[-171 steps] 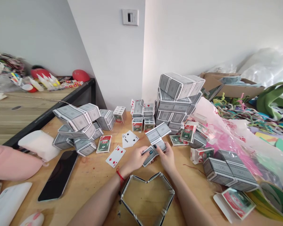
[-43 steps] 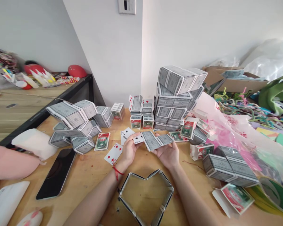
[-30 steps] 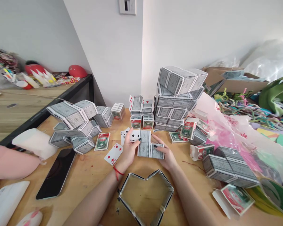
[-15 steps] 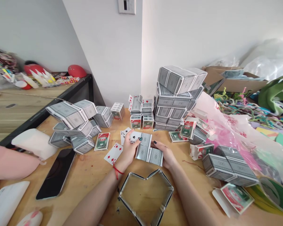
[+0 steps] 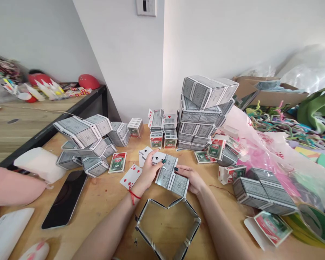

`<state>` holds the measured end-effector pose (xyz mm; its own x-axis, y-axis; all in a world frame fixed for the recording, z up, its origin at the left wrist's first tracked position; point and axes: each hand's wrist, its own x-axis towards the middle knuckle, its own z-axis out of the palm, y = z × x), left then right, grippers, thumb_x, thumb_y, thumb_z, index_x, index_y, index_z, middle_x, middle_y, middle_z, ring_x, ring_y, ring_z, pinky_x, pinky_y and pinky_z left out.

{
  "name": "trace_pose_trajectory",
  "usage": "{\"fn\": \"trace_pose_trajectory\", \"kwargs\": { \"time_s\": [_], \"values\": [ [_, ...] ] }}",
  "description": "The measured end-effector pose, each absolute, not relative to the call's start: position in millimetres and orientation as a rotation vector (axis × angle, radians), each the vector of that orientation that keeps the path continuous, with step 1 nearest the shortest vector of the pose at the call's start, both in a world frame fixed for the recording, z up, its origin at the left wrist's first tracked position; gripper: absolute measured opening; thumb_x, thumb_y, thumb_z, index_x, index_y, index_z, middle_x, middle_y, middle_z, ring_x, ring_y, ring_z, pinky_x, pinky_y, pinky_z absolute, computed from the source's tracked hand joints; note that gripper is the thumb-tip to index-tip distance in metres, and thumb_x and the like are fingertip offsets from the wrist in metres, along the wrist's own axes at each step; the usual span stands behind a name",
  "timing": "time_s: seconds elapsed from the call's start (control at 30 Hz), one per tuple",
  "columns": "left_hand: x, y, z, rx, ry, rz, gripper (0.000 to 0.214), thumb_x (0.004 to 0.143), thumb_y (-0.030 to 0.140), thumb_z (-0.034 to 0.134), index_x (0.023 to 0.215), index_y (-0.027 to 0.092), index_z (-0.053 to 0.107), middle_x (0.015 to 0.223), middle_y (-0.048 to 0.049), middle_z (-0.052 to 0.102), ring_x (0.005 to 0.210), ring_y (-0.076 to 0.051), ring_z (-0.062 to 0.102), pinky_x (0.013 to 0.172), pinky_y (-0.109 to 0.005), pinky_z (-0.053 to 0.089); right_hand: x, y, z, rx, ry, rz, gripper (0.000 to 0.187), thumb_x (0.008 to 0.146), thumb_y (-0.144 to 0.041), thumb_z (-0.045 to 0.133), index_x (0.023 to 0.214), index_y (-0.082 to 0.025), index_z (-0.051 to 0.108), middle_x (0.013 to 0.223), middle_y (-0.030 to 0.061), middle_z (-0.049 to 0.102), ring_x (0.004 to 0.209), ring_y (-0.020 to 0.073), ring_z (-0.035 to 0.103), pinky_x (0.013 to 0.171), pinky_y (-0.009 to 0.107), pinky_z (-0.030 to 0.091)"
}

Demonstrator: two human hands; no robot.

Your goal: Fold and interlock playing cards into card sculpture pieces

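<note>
Item, as we find it: wooden tabletop [image 5: 105, 202], crowded. A tall stack of grey-backed card blocks [image 5: 203, 112] stands against the wall, with a lower heap of card blocks [image 5: 83, 141] to the left, both unmoved. Nearest us is a heart-shaped card frame [image 5: 191, 210], lying flat where it lay before. The card strip [image 5: 172, 175], several grey-backed cards joined together, is the one thing changed. A second ago it was lifted and spread between the hands. Now it has come down and turned, and sits tilted just behind the frame's notch, apart from it. We judge the strip has been brought close to the frame but not joined to it. Left hand [image 5: 148, 173]: fingers closed on the strip's far end, a face-up spade card [image 5: 158, 157] at that end. Right hand [image 5: 191, 178]: fingers curled over the near end, gripping it.
</note>
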<state>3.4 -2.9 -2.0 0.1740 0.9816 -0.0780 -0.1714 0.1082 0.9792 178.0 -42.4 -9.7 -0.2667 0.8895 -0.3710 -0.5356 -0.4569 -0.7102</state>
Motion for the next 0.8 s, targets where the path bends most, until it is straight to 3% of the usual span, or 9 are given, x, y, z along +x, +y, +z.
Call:
{"fn": "trace_pose_trajectory", "kwargs": {
  "time_s": [0.3,0.8],
  "values": [
    [5.6,-2.6,-1.5,0.967,1.000,1.078,0.051,0.073,0.023,0.060,0.122,0.023,0.043,0.091,-0.0024,0.061,0.075,-0.014,0.059,0.068,-0.028,0.049,173.2,-43.6,-8.2,-0.890,-0.628,1.859,0.023,0.065,-0.030,0.073,0.080,-0.013,0.070,0.078,0.0084,0.072,0.068,0.0177,0.066,0.068,0.028,0.047],
    [2.9,-4.6,-9.8,1.225,1.070,1.049,0.052,0.078,0.026,0.055,0.127,0.025,0.037,0.101,-0.0045,0.059,0.086,-0.017,0.058,0.072,-0.030,0.048,171.0,-44.5,-3.7,-0.975,-0.639,1.820,0.026,0.064,-0.025,0.071,0.088,-0.016,0.068,0.080,0.0060,0.071,0.066,0.0161,0.065,0.065,0.026,0.048]
  ]
}}
